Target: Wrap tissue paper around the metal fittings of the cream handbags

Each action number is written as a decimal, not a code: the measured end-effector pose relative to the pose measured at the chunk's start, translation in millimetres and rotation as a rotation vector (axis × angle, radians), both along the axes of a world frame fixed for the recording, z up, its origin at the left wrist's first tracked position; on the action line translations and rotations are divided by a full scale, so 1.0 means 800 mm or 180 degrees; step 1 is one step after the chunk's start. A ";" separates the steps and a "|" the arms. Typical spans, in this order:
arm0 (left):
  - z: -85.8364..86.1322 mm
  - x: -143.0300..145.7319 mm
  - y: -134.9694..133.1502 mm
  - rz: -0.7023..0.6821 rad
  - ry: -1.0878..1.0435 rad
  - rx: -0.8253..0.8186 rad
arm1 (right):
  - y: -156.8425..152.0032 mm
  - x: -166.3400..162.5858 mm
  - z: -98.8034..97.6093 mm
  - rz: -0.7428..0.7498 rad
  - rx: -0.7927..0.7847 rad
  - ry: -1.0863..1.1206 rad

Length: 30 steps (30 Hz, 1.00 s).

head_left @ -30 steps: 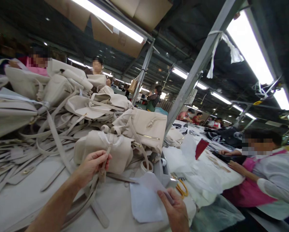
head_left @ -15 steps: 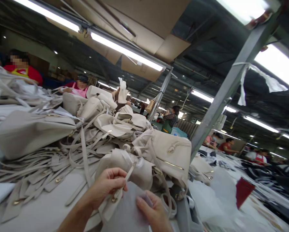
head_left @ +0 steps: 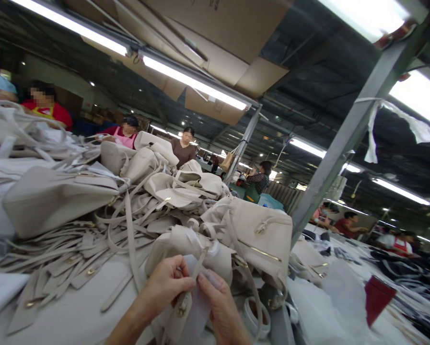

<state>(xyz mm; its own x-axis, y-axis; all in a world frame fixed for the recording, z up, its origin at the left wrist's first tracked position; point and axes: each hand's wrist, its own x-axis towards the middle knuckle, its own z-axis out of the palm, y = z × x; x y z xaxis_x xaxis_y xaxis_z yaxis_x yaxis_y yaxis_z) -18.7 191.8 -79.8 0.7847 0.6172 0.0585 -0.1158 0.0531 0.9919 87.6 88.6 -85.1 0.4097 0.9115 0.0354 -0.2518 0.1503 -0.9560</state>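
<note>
Work table (head_left: 67,316) heaped from nine to twelve o'clock with cream handbags (head_left: 49,201) and loose straps (head_left: 74,249); more bags, one zippered (head_left: 261,235), piled toward one o'clock beside a slanting steel post (head_left: 344,143). Co-workers seated beyond the heap at ten and eleven o'clock, others far off at two. Red card (head_left: 378,297) lying at four o'clock on white sheets. Roll of tape (head_left: 256,316) just at five o'clock of the hands.

At six o'clock, close to the lower edge: small cream bag (head_left: 186,242) resting directly beyond the hands, its strap (head_left: 196,268) drawn down toward them. Left hand (head_left: 166,287) pinched shut around that strap near its gold buckle (head_left: 182,306). Right hand (head_left: 222,311) closed on a thin sheet of white tissue (head_left: 200,306), pressed against the strap end and touching the left fingertips.

Judged as mid-wrap: tissue laid partly about the buckle, not closed around it; many straps on the table bare.
</note>
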 end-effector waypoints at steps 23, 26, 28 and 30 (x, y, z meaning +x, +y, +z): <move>-0.013 -0.008 0.017 -0.0894 -0.0152 -0.1205 | 0.001 0.003 0.019 -0.0163 -0.0048 0.0188; -0.017 -0.010 0.020 -0.1143 -0.0514 -0.1348 | -0.002 0.003 0.023 -0.0134 -0.0103 0.0062; -0.019 -0.012 0.024 -0.1141 -0.0664 -0.1437 | -0.003 0.002 0.027 -0.0112 -0.0105 -0.0025; -0.022 -0.013 0.025 -0.1069 -0.0696 -0.1455 | -0.004 0.000 0.030 -0.0137 -0.0140 -0.0151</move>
